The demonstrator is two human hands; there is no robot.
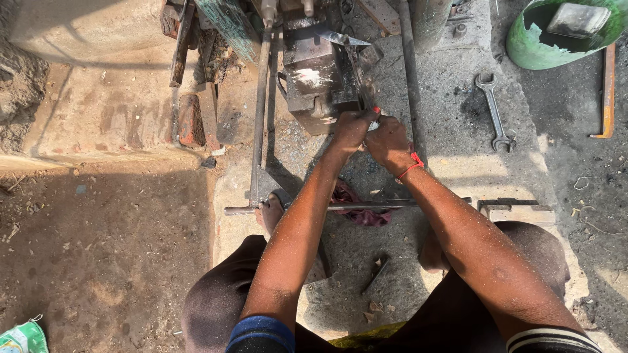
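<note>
My left hand (351,126) and my right hand (388,139) are closed side by side on the near end of a long metal blade (354,62). The blade runs away from me and rests against a heavy grey metal block (314,78) of a machine. A small red piece shows at my left fingertips. A red thread band circles my right wrist. I sit low with both knees spread, and my bare foot (271,212) rests on a horizontal steel rod (366,206).
A double-ended spanner (494,111) lies on the concrete at right. A green tub (562,33) with a grey block in it stands at top right. A dark red rag (360,210) lies under the rod. Bricks (191,119) and wood scraps sit at left; bare dirt beyond.
</note>
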